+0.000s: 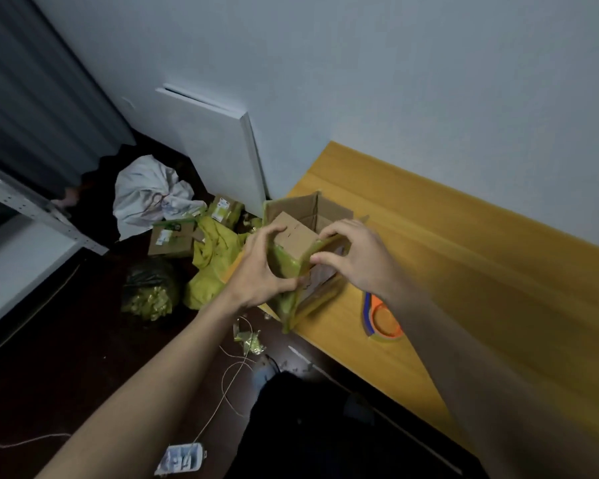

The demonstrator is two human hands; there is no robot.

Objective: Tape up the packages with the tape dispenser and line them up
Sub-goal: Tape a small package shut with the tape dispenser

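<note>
A pale wall meets my yellow wooden table [446, 243] at a corner, and off the table's left edge the dark floor [66, 340] is crowded with clutter. The small cardboard package [296, 242] sits at the table's near-left corner, right at the edge, wrapped along its sides in greenish-yellow tape, and behind it, touching or nearly so, stands a larger cardboard box [320, 210] with its flaps up. My left hand [260, 271] grips the package's left side, thumb on the top face and fingers curled round the taped corner. My right hand [353, 255] holds the right side, thumb and forefinger pinching the taped top edge. The tape dispenser [381, 318], orange and blue with a roll of clear tape, lies flat on the table just to the right of my right wrist, near the front edge and apart from the package. To the right and back the tabletop runs bare along the wall. On the floor to the left lie a yellow bag [213, 257], two labelled cardboard packages [170, 240], a white bag [146, 191], a dark bag [149, 288] of yellowish scraps, and loose string [229, 382]. A white panel [218, 143] leans against the wall
</note>
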